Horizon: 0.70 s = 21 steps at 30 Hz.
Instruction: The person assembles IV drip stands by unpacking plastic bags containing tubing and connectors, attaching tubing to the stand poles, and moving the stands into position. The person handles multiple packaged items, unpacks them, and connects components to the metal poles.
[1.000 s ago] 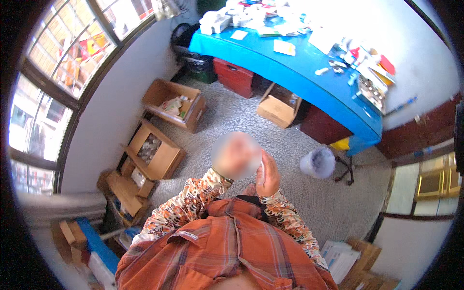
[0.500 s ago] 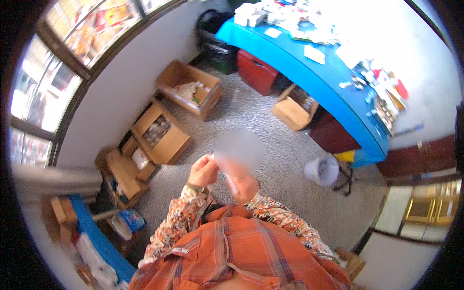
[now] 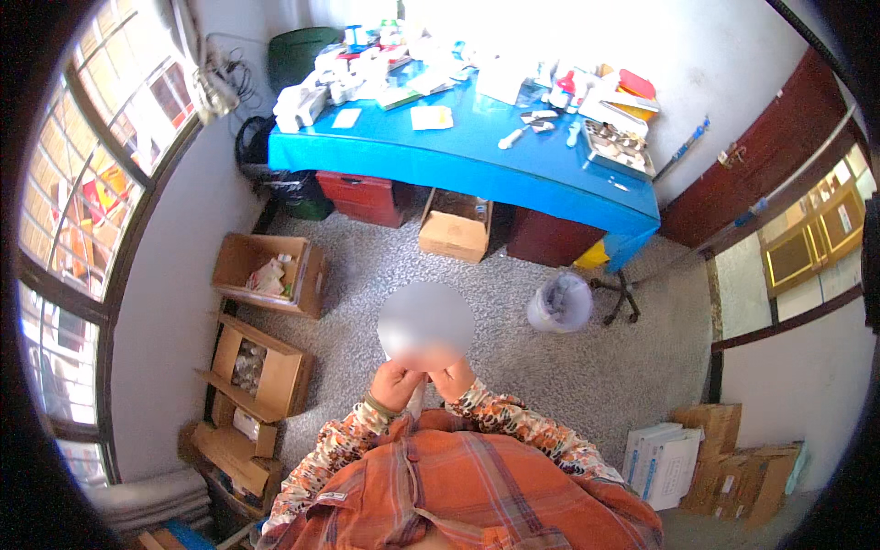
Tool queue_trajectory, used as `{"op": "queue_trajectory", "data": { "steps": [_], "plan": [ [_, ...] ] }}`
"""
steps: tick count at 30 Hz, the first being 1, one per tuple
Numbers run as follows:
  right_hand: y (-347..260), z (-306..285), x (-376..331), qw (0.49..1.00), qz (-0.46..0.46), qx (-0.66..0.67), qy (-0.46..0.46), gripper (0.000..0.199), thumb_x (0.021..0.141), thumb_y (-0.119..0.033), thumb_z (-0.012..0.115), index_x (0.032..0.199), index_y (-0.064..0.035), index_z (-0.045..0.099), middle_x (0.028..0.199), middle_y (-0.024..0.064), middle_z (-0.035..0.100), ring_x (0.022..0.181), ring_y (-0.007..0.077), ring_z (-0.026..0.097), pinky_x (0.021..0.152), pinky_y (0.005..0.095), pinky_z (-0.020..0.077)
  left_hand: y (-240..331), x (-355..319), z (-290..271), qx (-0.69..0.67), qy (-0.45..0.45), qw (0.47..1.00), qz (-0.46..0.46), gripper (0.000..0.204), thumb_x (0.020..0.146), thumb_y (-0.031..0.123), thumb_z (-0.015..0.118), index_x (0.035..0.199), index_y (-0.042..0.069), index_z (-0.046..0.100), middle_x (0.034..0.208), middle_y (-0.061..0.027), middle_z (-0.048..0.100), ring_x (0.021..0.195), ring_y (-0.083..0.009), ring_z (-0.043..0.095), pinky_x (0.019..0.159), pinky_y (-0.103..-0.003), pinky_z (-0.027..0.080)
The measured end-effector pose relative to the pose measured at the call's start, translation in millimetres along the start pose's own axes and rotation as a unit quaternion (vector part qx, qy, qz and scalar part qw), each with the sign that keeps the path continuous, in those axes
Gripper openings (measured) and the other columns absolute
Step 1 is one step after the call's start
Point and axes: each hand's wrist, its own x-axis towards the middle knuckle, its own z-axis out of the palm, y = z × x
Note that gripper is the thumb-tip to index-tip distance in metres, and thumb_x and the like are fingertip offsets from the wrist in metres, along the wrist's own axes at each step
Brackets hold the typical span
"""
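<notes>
My left hand (image 3: 393, 386) and my right hand (image 3: 453, 379) are raised close together in front of my chest, both closed with fingertips bent inward. Between them shows a thin white piece (image 3: 418, 398), its narrow end hanging down toward my shirt. A round blurred patch covers the space just above the hands and hides my fingertips and most of the white piece, so its kind does not show. Patterned sleeves cover both forearms, and the left wrist has a band.
Open cardboard boxes (image 3: 298, 367) line the left wall. Ahead stands a desk (image 3: 385, 156) with a blue cloth, heaped with papers, bottles and tools. A pale waste bin (image 3: 560, 304) sits on the speckled floor near its right end. Flat cartons (image 3: 665, 463) lean at the lower right.
My view has swung, bringing the desk squarely ahead and the cartons at lower right into sight. Both hands have come closer together and sit lower in the picture.
</notes>
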Motion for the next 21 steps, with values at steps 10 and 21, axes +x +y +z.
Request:
{"op": "queue_trajectory", "data": {
  "steps": [10,21],
  "plan": [
    [56.5,-225.5,-16.4,0.942,0.19,-0.047,0.273,0.027,0.085,-0.024,0.041,0.075,-0.0005,0.05,0.058,0.0066,0.052,0.052,0.0146,0.05,0.051,0.0299,0.0402,38.3,167.6,128.0,-0.225,-0.162,0.948,-0.155,0.012,0.085,0.016,0.042,0.074,0.01,0.043,0.047,-0.0002,0.036,0.033,-0.0083,0.028,0.031,-0.022,0.021],
    [62.1,-365.7,-0.7,0.855,0.137,-0.402,0.298,0.025,0.082,-0.023,0.042,0.083,0.0015,0.049,0.076,0.008,0.054,0.071,0.0185,0.053,0.064,0.0308,0.0429,54.8,427.1,265.1,-0.02,-0.309,0.943,-0.122,0.02,0.084,0.019,0.037,0.074,0.004,0.046,0.062,-0.0045,0.046,0.051,-0.0129,0.045,0.042,-0.025,0.037]
  ]
}}
